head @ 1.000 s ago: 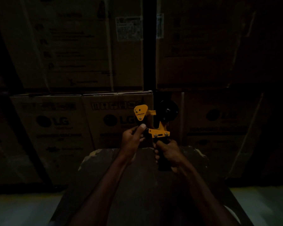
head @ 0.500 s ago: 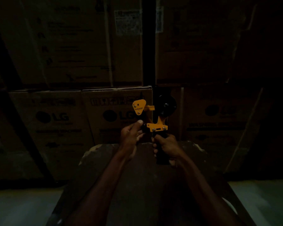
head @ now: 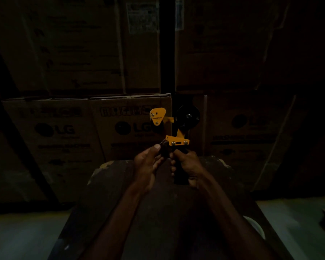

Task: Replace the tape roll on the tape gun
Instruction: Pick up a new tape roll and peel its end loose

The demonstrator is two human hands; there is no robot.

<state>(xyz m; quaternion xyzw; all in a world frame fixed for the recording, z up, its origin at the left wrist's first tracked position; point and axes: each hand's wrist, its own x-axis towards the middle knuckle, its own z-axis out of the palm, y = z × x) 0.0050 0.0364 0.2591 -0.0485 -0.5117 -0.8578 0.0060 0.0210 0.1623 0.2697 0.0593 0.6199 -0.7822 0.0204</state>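
Tape gun [head: 177,140] held upright above the desk [head: 105,194], in front of the boxes [head: 131,128]. Right hand [head: 189,166] wrapped tight around the black handle. Left hand [head: 148,162] just left of the handle, fingers pinched narrow on something dark at the gun's front edge — too dim to say what. Black hub [head: 188,117] at the top looks bare, no roll on it. My read: old roll is off; new roll not in view, so mounting and threading past the yellow flap [head: 158,118] are left.

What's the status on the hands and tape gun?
Right hand grips tape gun handle. Left hand pinches near its front. Black hub bare.
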